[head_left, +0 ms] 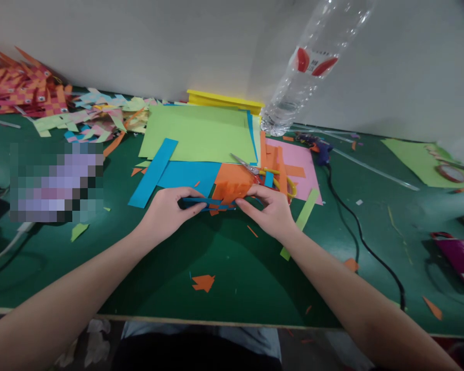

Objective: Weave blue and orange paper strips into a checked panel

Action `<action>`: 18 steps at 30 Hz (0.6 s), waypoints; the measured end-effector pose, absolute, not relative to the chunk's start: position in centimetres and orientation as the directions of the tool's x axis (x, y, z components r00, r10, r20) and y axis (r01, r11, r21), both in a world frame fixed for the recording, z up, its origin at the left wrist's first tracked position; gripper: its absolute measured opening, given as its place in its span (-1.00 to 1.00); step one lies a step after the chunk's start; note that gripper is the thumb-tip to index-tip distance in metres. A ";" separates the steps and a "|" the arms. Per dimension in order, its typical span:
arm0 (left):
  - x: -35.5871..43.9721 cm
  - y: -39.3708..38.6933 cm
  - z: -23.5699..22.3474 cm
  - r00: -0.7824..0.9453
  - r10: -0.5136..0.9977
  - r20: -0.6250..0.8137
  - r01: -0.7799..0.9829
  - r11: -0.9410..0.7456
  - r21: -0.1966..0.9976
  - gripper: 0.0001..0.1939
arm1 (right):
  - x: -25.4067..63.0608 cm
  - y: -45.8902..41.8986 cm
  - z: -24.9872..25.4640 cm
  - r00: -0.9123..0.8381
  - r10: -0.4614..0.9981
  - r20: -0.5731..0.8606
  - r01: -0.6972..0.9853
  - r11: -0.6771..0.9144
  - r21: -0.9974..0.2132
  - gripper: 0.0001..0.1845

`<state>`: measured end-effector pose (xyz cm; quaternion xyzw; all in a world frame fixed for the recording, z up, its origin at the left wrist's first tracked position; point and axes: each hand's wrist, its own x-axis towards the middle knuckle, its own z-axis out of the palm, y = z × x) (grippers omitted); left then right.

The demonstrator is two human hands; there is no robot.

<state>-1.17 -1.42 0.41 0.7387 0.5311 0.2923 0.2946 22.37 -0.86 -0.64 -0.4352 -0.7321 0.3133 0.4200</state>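
Note:
Between my two hands is a small woven piece of orange and blue paper strips point(232, 191), held just above the table. My left hand point(169, 207) is closed, pinching the blue strips at its left end between thumb and fingers. At the orange right end, my right hand point(268, 208) pinches the paper with thumb and forefinger. Scissors point(279, 178) with yellow handles lie behind my right hand, partly covered by orange strips. A loose blue strip point(153, 172) lies beyond my left hand, and a green strip point(300, 225) passes beside my right wrist.
Green sheets point(197, 131) are stacked behind my hands. A clear plastic bottle point(313, 67) stands at the wall near a glue gun point(324, 152), whose black cord runs forward. A blurred phone-like object point(60, 183) is at left. Woven paper fish point(27, 87) lie far left; orange scraps point(203, 283) dot the table.

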 end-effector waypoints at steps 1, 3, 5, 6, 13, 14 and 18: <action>-1.2 -1.4 0.4 0.266 0.957 0.115 0.615 -0.260 0.745 -0.83 | 22.4 -0.9 -0.6 -0.270 0.901 0.341 0.379 0.425 -0.822 -0.91; -1.1 -1.4 0.4 0.263 0.959 0.109 0.614 -0.254 0.747 -0.83 | 22.4 -0.9 -0.5 -0.271 0.901 0.337 0.392 0.424 -0.817 -0.90; -1.1 -1.4 0.4 0.258 0.960 0.104 0.608 -0.246 0.755 -0.84 | 22.4 -1.0 -0.4 -0.276 0.900 0.336 0.398 0.426 -0.812 -0.89; -1.1 -1.4 0.4 0.256 0.961 0.104 0.604 -0.243 0.759 -0.85 | 22.4 -1.0 -0.4 -0.282 0.899 0.335 0.399 0.428 -0.811 -0.89; -1.2 -1.3 0.3 0.268 0.956 0.121 0.602 -0.264 0.754 -0.85 | 22.4 -0.8 -0.3 -0.303 0.896 0.324 0.422 0.431 -0.798 -0.91; -1.2 -1.3 0.3 0.268 0.956 0.122 0.604 -0.265 0.751 -0.85 | 22.4 -0.8 -0.3 -0.308 0.896 0.320 0.428 0.431 -0.795 -0.91; -1.2 -1.4 0.3 0.267 0.955 0.127 0.613 -0.270 0.742 -0.85 | 22.4 -0.7 -0.3 -0.320 0.893 0.316 0.468 0.440 -0.766 -0.90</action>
